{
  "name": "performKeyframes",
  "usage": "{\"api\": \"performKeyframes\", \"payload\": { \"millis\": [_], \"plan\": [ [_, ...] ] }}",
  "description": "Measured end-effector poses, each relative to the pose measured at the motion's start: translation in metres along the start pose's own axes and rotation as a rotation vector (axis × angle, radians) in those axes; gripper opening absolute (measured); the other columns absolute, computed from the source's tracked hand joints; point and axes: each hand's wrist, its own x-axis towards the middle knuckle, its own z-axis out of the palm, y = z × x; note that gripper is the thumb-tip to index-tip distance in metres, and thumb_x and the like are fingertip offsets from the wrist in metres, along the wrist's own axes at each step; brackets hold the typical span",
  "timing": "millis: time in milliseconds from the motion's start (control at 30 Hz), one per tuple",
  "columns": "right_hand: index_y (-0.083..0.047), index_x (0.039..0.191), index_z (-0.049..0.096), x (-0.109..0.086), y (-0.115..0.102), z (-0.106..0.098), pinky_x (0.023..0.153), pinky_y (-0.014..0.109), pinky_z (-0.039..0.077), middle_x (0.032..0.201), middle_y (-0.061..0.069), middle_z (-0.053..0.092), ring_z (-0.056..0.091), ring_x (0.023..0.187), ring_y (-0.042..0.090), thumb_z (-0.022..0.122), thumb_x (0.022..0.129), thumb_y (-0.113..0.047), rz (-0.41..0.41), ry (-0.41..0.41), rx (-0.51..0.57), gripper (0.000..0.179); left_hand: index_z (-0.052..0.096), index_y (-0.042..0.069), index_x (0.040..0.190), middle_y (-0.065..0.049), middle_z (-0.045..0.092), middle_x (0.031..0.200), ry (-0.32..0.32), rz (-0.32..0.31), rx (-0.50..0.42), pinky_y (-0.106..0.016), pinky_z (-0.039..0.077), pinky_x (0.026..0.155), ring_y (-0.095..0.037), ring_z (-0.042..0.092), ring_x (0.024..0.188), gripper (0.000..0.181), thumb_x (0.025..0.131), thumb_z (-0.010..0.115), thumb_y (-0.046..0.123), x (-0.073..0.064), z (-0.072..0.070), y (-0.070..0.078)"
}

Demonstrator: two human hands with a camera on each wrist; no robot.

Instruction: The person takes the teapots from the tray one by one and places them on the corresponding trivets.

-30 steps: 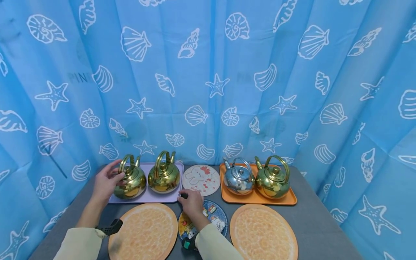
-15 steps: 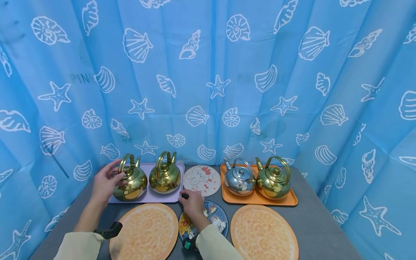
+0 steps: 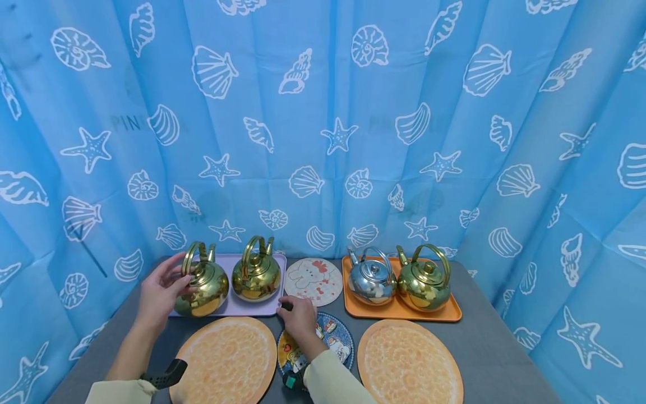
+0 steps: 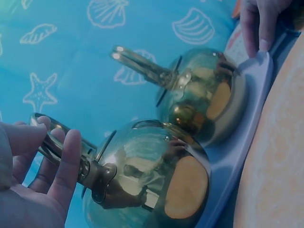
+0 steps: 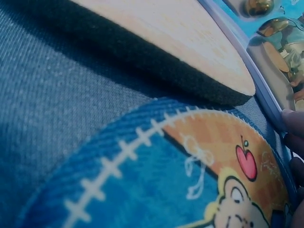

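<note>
My left hand (image 3: 158, 294) grips the handle of the leftmost gold kettle (image 3: 204, 292). In the left wrist view, its thumb and fingers (image 4: 69, 161) close round the handle's top, and the shiny kettle body tilts below. The kettle stands at the left end of a lilac tray (image 3: 242, 310), its base at the tray's front edge. A second gold kettle (image 3: 256, 278) sits on that tray to its right. My right hand (image 3: 300, 320) pinches the tray's front right corner; the left wrist view shows the fingers (image 4: 251, 33) at that corner.
An orange tray (image 3: 355, 311) at right bears a silver kettle (image 3: 372, 283) and another gold kettle (image 3: 424, 289). A rabbit-print mat (image 3: 313, 280) lies between the trays. Two round bread-print mats, the left one (image 3: 227, 359) and right one (image 3: 410, 362), flank a blue cartoon mat (image 3: 338, 336). A shell-print curtain (image 3: 323, 140) hangs behind.
My left hand and the leftmost gold kettle have shifted slightly toward me. My right hand stays at the tray corner.
</note>
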Motion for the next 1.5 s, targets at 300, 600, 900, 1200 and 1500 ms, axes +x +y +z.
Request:
{"api": "performKeyframes", "payload": {
  "millis": [300, 600, 900, 1200, 1500],
  "plan": [
    [-0.021, 0.106, 0.076, -0.001, -0.001, 0.0, 0.09, 0.044, 0.034, 0.109, -0.006, 0.069, 0.054, 0.105, 0.021, 0.075, 0.086, -0.02, -0.002, -0.004, 0.003, 0.02, 0.045, 0.005, 0.145, -0.008, 0.063, 0.107, -0.008, 0.035, -0.102, -0.033, 0.058, 0.07, -0.015, 0.065, 0.088, 0.052, 0.095, 0.06, 0.0, -0.018, 0.007, 0.01],
    [-0.023, 0.108, 0.076, 0.0, 0.0, 0.0, 0.09, 0.043, 0.034, 0.11, -0.007, 0.068, 0.052, 0.105, 0.019, 0.075, 0.087, -0.022, 0.02, -0.021, 0.001, 0.021, 0.046, 0.0, 0.143, -0.007, 0.067, 0.104, -0.001, 0.057, -0.195, -0.036, 0.057, 0.07, -0.017, 0.067, 0.087, 0.051, 0.094, 0.06, -0.003, -0.031, 0.012, 0.017],
    [-0.023, 0.108, 0.076, 0.0, 0.001, 0.0, 0.087, 0.04, 0.034, 0.107, -0.008, 0.068, 0.05, 0.099, 0.017, 0.074, 0.087, -0.023, 0.007, -0.021, -0.008, 0.021, 0.046, 0.001, 0.142, -0.005, 0.068, 0.105, 0.027, 0.007, -0.202, -0.035, 0.057, 0.07, -0.018, 0.067, 0.09, 0.053, 0.092, 0.063, -0.002, -0.045, 0.016, 0.017],
    [-0.025, 0.107, 0.076, -0.001, 0.0, 0.002, 0.085, 0.039, 0.034, 0.106, -0.01, 0.068, 0.05, 0.096, 0.015, 0.075, 0.087, -0.024, 0.02, -0.015, -0.028, 0.02, 0.046, 0.0, 0.142, -0.004, 0.07, 0.103, 0.071, -0.04, -0.233, -0.036, 0.057, 0.068, -0.018, 0.068, 0.089, 0.054, 0.091, 0.063, -0.005, -0.06, 0.022, 0.016],
    [-0.026, 0.107, 0.076, 0.001, 0.001, 0.002, 0.084, 0.037, 0.034, 0.104, -0.01, 0.066, 0.049, 0.095, 0.015, 0.075, 0.086, -0.025, 0.03, -0.013, -0.036, 0.021, 0.043, -0.005, 0.143, -0.007, 0.071, 0.104, 0.081, -0.04, -0.317, -0.038, 0.057, 0.067, -0.019, 0.069, 0.087, 0.057, 0.09, 0.063, -0.008, -0.075, 0.029, 0.017]
  ]
}}
